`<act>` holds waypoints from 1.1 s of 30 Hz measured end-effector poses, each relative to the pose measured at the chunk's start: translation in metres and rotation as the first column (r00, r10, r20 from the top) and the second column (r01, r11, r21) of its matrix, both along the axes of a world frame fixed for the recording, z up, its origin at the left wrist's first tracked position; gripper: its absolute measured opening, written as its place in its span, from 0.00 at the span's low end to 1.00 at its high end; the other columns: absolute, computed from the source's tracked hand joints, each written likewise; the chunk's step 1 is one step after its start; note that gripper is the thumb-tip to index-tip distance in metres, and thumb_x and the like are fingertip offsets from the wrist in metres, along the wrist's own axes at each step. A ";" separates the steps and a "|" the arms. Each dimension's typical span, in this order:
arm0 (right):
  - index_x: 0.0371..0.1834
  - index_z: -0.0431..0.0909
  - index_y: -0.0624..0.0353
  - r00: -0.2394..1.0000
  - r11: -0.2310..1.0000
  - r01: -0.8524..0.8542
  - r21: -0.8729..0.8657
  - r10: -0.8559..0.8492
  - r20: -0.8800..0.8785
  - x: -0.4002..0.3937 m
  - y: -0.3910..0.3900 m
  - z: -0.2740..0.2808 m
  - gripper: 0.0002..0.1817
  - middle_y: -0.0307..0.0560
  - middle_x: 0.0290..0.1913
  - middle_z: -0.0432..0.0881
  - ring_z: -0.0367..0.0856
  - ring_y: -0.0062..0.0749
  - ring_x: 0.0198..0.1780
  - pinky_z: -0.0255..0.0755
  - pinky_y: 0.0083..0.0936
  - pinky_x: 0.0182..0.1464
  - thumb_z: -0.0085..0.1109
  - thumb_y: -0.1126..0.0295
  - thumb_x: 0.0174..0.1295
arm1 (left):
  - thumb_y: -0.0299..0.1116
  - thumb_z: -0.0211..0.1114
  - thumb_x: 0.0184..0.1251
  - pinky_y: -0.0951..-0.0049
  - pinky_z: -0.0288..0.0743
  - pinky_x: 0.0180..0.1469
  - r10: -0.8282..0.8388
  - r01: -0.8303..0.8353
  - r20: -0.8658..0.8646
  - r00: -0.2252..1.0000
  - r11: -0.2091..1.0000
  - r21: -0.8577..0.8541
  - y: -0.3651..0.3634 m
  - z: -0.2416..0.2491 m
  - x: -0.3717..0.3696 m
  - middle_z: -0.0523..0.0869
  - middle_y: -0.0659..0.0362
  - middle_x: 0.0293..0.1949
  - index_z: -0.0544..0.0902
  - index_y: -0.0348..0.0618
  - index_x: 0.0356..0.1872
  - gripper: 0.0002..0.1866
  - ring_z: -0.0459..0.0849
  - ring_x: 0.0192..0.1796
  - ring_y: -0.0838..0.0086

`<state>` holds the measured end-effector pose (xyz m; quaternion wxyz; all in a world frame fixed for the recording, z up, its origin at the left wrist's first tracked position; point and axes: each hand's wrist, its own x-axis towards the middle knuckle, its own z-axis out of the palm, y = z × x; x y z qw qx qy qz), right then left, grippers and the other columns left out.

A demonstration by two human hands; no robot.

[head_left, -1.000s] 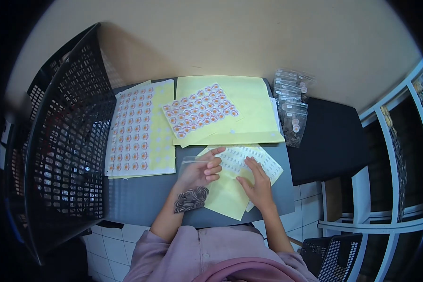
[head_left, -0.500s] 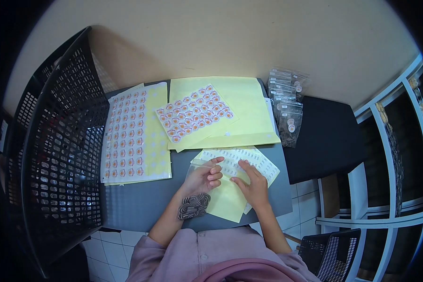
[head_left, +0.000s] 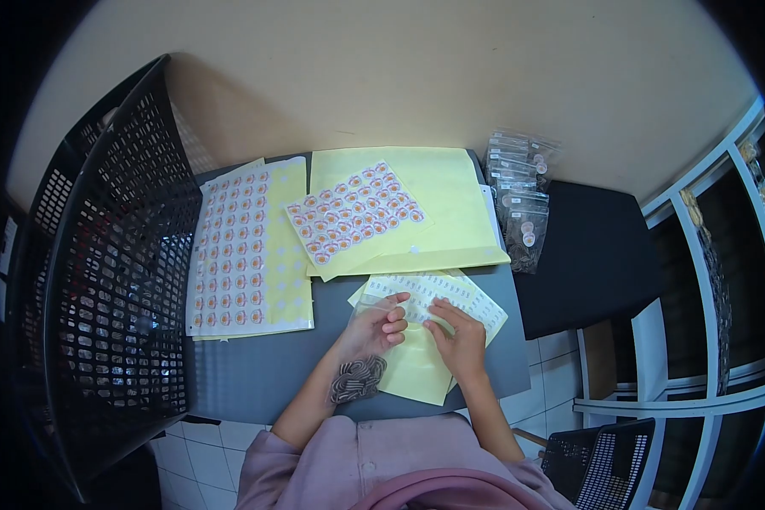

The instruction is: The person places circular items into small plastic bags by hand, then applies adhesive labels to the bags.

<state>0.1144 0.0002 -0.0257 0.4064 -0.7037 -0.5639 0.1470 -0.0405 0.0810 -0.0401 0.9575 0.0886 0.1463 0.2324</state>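
My left hand point(head_left: 377, 329) is closed on the top of a clear plastic bag point(head_left: 359, 379). Dark, grey-striped curved pieces fill the bag's lower end, which hangs against my wrist. Just right of it, my right hand point(head_left: 459, 338) is over a sheet of small printed labels point(head_left: 476, 308). Its thumb and forefinger are drawn close together at the sheet; whatever may lie between them is too small to make out. The bare yellow backing point(head_left: 416, 374) of the sheet extends towards my body.
Round orange-and-pink sticker sheets point(head_left: 229, 246) lie on the grey table point(head_left: 331, 357) at left, with another sticker sheet point(head_left: 357, 208) on a yellow folder point(head_left: 450, 195). Packed, labelled bags point(head_left: 523, 212) overlap at right beside a black surface point(head_left: 586, 246). A black basket point(head_left: 119, 255) stands left.
My right thumb and forefinger have drawn closer together over the label sheet. My left hand and the bag have shifted slightly right; the whole view has moved a little.
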 end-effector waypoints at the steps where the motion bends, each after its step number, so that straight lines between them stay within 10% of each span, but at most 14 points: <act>1: 0.35 0.79 0.60 1.000 1.000 0.002 0.001 -0.002 0.000 -0.001 0.000 0.001 0.12 0.49 0.41 0.79 0.76 0.38 0.47 0.69 0.29 0.50 0.62 0.74 0.45 | 0.26 0.45 0.62 0.82 0.62 0.28 0.000 0.000 -0.013 1.000 1.000 -0.002 0.000 0.000 0.000 0.66 0.66 0.24 0.59 0.41 0.54 0.18 0.64 0.24 0.83; 14: 0.27 0.79 0.63 0.997 0.997 -0.033 0.069 0.038 -0.064 0.000 -0.001 0.001 0.05 0.53 0.41 0.79 0.76 0.42 0.48 0.70 0.30 0.48 0.61 0.78 0.44 | 0.31 0.49 0.64 0.82 0.65 0.28 0.032 -0.015 -0.121 0.992 0.991 0.134 0.000 0.013 -0.002 0.68 0.66 0.24 0.61 0.41 0.53 0.17 0.66 0.24 0.83; 19: 0.27 0.78 0.64 0.885 0.973 0.057 0.224 0.055 -0.462 0.011 -0.007 0.019 0.04 0.48 0.37 0.78 0.75 0.33 0.45 0.66 0.24 0.49 0.60 0.80 0.46 | 0.29 0.46 0.65 0.68 0.77 0.40 0.323 -0.066 -0.343 0.882 0.805 0.589 -0.002 0.054 -0.023 0.78 0.54 0.40 0.64 0.38 0.55 0.18 0.79 0.42 0.72; 23: 0.29 0.75 0.66 0.635 0.903 0.033 0.428 0.312 -0.707 -0.003 -0.013 0.070 0.05 0.43 0.30 0.72 0.69 0.25 0.36 0.63 0.18 0.41 0.55 0.83 0.48 | 0.30 0.44 0.67 0.62 0.72 0.51 0.538 -0.265 -0.268 0.799 0.716 0.646 -0.012 0.073 -0.022 0.74 0.48 0.49 0.62 0.34 0.57 0.19 0.75 0.52 0.66; 33: 0.29 0.78 0.63 0.686 0.907 -0.137 0.399 0.377 -0.622 -0.075 0.028 0.087 0.05 0.43 0.38 0.72 0.69 0.26 0.43 0.61 0.20 0.47 0.59 0.78 0.48 | 0.35 0.42 0.68 0.75 0.66 0.55 0.741 -0.605 -0.055 0.669 0.587 0.539 -0.038 0.111 -0.017 0.67 0.52 0.58 0.58 0.35 0.60 0.22 0.67 0.60 0.69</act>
